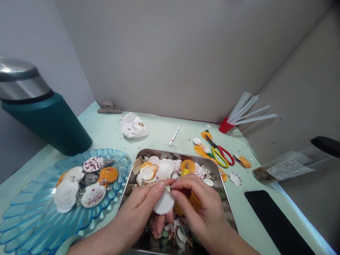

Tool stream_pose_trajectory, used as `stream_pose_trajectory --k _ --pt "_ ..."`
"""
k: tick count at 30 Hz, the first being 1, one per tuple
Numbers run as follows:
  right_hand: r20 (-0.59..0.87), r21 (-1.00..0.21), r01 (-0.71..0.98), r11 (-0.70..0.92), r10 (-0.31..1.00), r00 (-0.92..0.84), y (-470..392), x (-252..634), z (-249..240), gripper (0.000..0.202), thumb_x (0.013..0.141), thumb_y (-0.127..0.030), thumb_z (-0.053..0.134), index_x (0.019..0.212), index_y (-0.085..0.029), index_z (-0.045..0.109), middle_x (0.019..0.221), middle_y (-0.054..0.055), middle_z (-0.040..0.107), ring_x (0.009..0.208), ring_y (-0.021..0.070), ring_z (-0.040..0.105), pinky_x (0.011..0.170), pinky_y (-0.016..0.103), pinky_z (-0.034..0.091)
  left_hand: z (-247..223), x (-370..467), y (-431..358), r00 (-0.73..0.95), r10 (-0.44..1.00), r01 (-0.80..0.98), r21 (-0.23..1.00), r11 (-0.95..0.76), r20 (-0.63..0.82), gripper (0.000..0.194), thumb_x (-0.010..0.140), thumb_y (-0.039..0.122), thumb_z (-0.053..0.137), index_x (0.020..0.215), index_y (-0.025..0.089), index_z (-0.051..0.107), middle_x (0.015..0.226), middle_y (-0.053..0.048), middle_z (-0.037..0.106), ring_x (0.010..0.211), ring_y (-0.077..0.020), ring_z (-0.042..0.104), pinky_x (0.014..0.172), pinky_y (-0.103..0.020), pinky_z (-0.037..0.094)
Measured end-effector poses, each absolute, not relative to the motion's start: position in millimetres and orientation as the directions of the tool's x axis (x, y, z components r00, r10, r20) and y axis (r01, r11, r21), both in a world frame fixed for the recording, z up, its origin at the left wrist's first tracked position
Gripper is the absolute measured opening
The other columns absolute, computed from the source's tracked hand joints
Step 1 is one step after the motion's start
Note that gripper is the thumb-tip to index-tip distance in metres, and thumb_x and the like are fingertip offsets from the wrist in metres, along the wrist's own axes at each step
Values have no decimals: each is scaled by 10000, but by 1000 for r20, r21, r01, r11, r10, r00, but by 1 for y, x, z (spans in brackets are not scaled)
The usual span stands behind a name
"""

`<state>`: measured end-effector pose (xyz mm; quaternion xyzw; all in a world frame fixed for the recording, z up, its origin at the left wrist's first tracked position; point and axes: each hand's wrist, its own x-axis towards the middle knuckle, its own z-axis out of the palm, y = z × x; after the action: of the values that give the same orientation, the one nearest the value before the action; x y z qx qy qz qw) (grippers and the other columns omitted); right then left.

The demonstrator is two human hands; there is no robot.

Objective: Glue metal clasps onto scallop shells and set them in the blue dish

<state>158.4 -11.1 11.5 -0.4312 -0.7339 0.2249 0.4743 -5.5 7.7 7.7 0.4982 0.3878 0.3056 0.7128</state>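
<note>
Over a metal tray (230, 204) heaped with shells, my left hand (141, 202) is closed on a white scallop shell (164, 204), its fingers partly behind it. My right hand (202, 208) pinches a small metal piece (170, 187) at the shell's top edge; its exact form is too small to make out. Both hands' fingertips meet there. Partly covered by my right hand, a yellow nozzle-tipped object (186, 170) lies in the tray. White, orange and speckled shells (165, 168) lie around it.
At left, a blue scalloped dish (30, 212) holds decorated shells, beside a teal bottle (47, 119). Farther back are crumpled white packaging (133, 125) and a white pen (174, 136). At right are scissors (220, 155), a red cup of translucent sticks (226, 125), a clear container (285, 168) and a black slab (278, 224).
</note>
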Motion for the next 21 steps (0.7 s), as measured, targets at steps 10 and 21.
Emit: stream_pose_trajectory --k 10,21 --pt "470 -762 414 499 865 -178 -11 158 11 81 873 -108 544 882 -169 597 771 33 622 689 156 587 648 295 465 11 -6 7 513 814 0 948 317 -272 523 905 499 410 1182 96 594 598 -25 644 394 -91 495 464 -223 418" --pt "434 -758 433 487 873 -220 -14 159 12 92 882 -121 532 911 -164 607 746 39 620 691 168 594 659 303 467 12 -6 9 468 839 23 953 303 -278 470 902 481 437 1071 111 674 461 11 588 436 -120 523 514 -231 437"
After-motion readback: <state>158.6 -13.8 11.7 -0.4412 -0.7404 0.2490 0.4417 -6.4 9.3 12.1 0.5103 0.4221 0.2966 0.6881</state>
